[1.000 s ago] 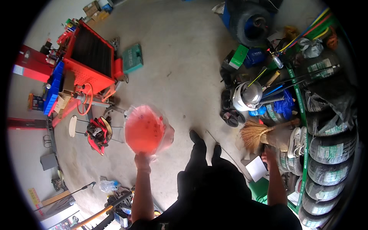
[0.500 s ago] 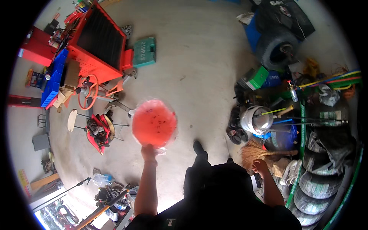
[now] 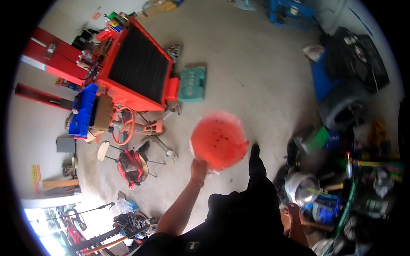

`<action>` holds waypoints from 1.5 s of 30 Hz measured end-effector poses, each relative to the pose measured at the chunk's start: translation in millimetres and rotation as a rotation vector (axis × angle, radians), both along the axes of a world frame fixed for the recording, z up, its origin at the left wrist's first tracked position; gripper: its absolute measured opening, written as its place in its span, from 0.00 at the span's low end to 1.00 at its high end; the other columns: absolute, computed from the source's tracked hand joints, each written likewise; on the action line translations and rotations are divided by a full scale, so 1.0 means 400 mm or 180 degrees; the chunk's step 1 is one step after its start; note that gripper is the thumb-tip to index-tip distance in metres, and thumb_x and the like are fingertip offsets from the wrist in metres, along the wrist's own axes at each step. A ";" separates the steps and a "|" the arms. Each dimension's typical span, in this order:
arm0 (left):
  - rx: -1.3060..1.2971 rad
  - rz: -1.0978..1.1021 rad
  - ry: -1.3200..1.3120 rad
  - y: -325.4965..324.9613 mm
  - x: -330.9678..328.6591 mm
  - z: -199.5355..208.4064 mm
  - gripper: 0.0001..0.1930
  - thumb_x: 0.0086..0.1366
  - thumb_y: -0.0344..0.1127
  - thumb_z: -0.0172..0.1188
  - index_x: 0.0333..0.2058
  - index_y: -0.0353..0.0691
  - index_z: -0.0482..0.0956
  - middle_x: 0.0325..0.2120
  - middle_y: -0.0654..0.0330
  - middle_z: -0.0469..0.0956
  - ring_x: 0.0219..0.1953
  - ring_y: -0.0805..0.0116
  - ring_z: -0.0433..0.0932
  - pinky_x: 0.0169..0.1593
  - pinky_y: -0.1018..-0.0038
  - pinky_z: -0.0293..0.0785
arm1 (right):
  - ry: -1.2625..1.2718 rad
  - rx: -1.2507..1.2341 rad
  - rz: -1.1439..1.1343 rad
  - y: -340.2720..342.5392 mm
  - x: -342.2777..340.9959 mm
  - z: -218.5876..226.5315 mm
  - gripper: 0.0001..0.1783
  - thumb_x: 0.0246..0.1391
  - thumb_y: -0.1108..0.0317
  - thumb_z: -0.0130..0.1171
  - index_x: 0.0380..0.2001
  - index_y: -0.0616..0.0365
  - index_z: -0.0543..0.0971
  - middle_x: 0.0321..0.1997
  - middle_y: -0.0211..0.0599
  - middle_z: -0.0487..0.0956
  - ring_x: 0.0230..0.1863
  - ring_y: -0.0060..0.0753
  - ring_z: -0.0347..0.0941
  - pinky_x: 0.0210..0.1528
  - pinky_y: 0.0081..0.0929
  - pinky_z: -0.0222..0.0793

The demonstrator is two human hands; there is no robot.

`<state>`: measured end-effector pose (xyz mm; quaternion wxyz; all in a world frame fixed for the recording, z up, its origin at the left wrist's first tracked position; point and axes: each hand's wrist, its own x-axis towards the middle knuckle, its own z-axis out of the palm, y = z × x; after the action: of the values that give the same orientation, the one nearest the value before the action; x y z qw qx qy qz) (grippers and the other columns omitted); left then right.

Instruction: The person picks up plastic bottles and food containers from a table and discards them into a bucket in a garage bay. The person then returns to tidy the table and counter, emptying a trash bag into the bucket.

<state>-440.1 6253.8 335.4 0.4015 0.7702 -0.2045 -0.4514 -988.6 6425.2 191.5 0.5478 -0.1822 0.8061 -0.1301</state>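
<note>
My left hand (image 3: 199,169) grips the near edge of a round, red, dark-specked watermelon half (image 3: 220,138). Clear film shows around its rim, and the cut face is turned up. The fingers underneath it are hidden. Low at my right side hangs my right hand (image 3: 292,210), its fingers loosely curled with nothing visible in them. It is nearest a whitish bucket (image 3: 295,187) and the clutter along the right side. My foot (image 3: 255,151) is stretched forward on the floor, just right of the watermelon half.
Ahead to the left stand a red tool cart (image 3: 139,68) and a green case (image 3: 192,84). Nearer are an orange steering wheel (image 3: 123,126) and a small chair (image 3: 132,166) with things on it. On the right are a tyre (image 3: 344,109) and a green box (image 3: 316,140).
The view has turned, so the cart, case and chair sit farther right in the picture. The watermelon half stays in my left hand. My leg has swung forward.
</note>
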 end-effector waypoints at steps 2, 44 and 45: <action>0.0108 -0.0049 -0.0160 -0.144 -0.030 0.049 0.18 0.60 0.34 0.49 0.45 0.27 0.72 0.36 0.48 0.78 0.32 0.61 0.78 0.31 0.66 0.76 | -0.0439 0.0226 -0.0318 -0.239 0.034 -0.062 0.14 0.59 0.57 0.60 0.36 0.57 0.77 0.24 0.36 0.77 0.20 0.31 0.73 0.19 0.27 0.66; -0.0204 0.0588 -0.0583 -3.469 1.180 0.185 0.08 0.55 0.30 0.54 0.34 0.38 0.78 0.26 0.61 0.76 0.23 0.66 0.72 0.28 0.69 0.69 | -0.1363 -0.0566 0.0603 -4.339 1.332 0.045 0.09 0.58 0.73 0.53 0.23 0.53 0.75 0.19 0.31 0.72 0.17 0.25 0.69 0.17 0.22 0.62; -0.0612 0.1525 0.0631 -3.554 1.207 0.227 0.09 0.55 0.29 0.54 0.36 0.38 0.77 0.24 0.63 0.74 0.21 0.71 0.69 0.26 0.73 0.67 | -0.1739 -0.0734 0.0216 -4.502 1.409 0.084 0.09 0.58 0.74 0.52 0.23 0.53 0.75 0.19 0.30 0.72 0.18 0.24 0.69 0.17 0.21 0.62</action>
<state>42.7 4832.3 426.3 0.5861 0.7070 -0.0181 -0.3953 -425.1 4624.6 225.2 0.7242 -0.2283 0.6021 -0.2466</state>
